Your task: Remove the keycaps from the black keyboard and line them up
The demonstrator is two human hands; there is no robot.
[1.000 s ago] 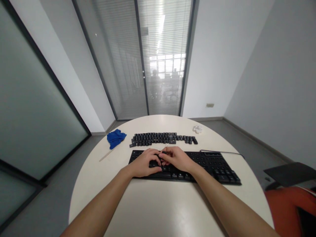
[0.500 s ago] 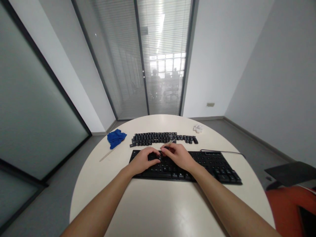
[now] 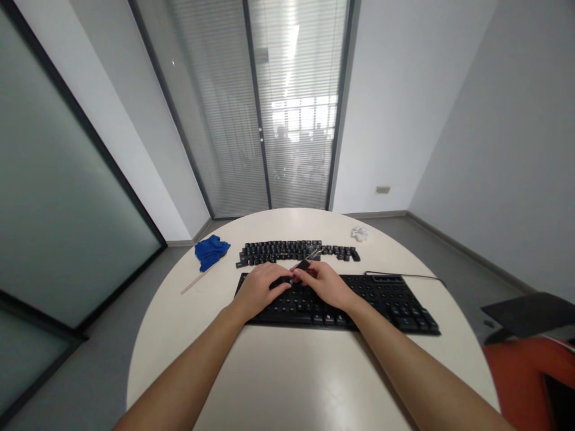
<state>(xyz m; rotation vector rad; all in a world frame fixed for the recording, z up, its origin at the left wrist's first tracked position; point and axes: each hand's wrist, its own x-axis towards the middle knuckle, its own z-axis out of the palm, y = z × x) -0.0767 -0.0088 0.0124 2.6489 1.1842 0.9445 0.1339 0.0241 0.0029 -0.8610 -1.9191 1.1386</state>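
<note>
A black keyboard [image 3: 390,299] lies across the table under both hands. My right hand [image 3: 326,284] is closed on what looks like a keycap puller [image 3: 304,264], a black handle with thin wires pointing up and away. My left hand [image 3: 263,287] is curled over the left half of the keyboard, its fingertips meeting those of the right. Whatever its thumb and fingers pinch is dark and too small to make out. Behind the keyboard, loose black keycaps [image 3: 278,248] are laid out in rows.
At the left of the round white table [image 3: 269,377] lie a blue cloth [image 3: 209,251] and a thin stick [image 3: 193,281]. Crumpled white tissue [image 3: 360,233] sits at the back right. The keyboard's cable [image 3: 417,276] runs off to the right, where a red chair [image 3: 516,371] stands.
The puller in my right hand has turned, so its black handle and wires now show above the fingers. My left hand has rolled slightly, its fingers closer over the keys.
</note>
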